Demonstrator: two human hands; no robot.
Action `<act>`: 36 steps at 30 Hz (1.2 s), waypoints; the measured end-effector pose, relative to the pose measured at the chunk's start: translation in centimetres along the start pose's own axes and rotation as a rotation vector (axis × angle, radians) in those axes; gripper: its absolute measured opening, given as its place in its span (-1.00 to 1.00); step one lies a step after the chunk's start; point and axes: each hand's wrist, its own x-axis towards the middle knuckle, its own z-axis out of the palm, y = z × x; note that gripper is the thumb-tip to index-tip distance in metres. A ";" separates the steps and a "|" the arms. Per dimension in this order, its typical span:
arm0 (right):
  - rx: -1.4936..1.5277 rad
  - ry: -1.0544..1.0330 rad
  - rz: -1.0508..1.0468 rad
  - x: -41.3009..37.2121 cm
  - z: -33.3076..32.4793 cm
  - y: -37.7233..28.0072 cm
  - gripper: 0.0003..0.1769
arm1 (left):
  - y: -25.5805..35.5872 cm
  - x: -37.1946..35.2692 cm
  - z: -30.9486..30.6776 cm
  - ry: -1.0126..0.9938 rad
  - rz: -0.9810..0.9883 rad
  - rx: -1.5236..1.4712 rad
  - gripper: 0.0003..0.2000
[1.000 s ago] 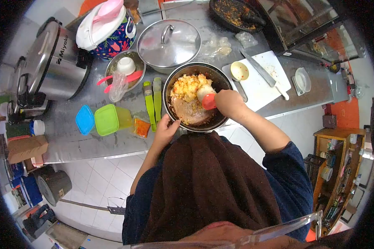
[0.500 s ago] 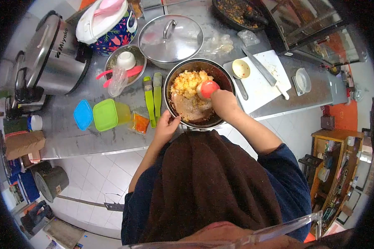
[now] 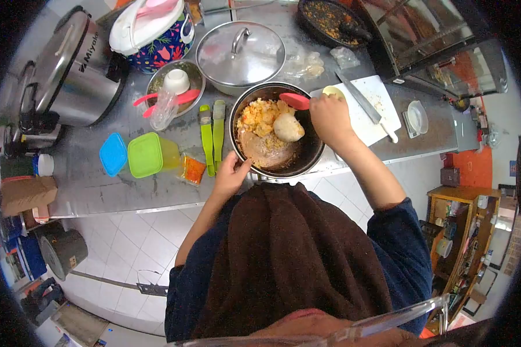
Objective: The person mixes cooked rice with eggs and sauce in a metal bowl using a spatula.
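Seen from the head camera, the only view, I work at the edge of a steel counter (image 3: 113,194), bent over a dark-lined pot (image 3: 312,141) that stands directly before me. My left hand (image 3: 231,173) steadies the pot at its near left side, thumb and fingers parted; whether it grips anything there, I cannot tell. My right hand (image 3: 331,118) is closed around the handle of a red spoon (image 3: 295,101), its head angled over the far right of the pot. Inside, crumbly yellow-orange food (image 3: 259,118) is heaped toward the far left, with a rounded, pale lump (image 3: 288,128) just to its right, while a thin smear coats the bottom nearer me. Whether spoon and lump touch is unclear. To the right, a knife (image 3: 362,98) lies on a white cutting board (image 3: 389,95); beyond the pot stands a lidded steel pan (image 3: 241,61). The step in hand, as I judge it, is mixing, with the lump not yet worked into the rest. The next move would call for turning the spoon down to press and break up that lump, left hand bracing the pot against the push.
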 end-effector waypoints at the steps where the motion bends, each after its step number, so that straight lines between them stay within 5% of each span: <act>1: -0.122 0.142 -0.054 0.0 0.0 -0.1 -0.90 | 0.2 -0.1 0.0 0.001 -0.001 0.000 -0.83; 4: -0.212 -0.059 -0.219 -0.4 1.4 -0.9 -0.91 | 0.5 -0.2 0.3 0.045 -0.056 0.032 -0.84; 17: -0.044 -0.169 -0.197 -0.6 -1.3 0.5 -0.92 | -0.5 -0.2 1.0 0.174 -0.125 -0.124 -0.92; 29: 0.073 -0.365 -0.409 -3.4 1.9 -3.8 -0.92 | -0.8 -0.1 0.6 0.153 -0.077 -0.063 -0.93; 33: 0.168 -0.026 -0.188 -1.0 5.8 -3.7 -0.89 | 0.0 0.1 0.4 0.079 -0.033 0.025 -0.87; 36: 0.183 -0.096 -0.182 -0.8 4.3 -4.1 -0.89 | -0.1 0.4 0.2 0.037 -0.055 0.075 -0.83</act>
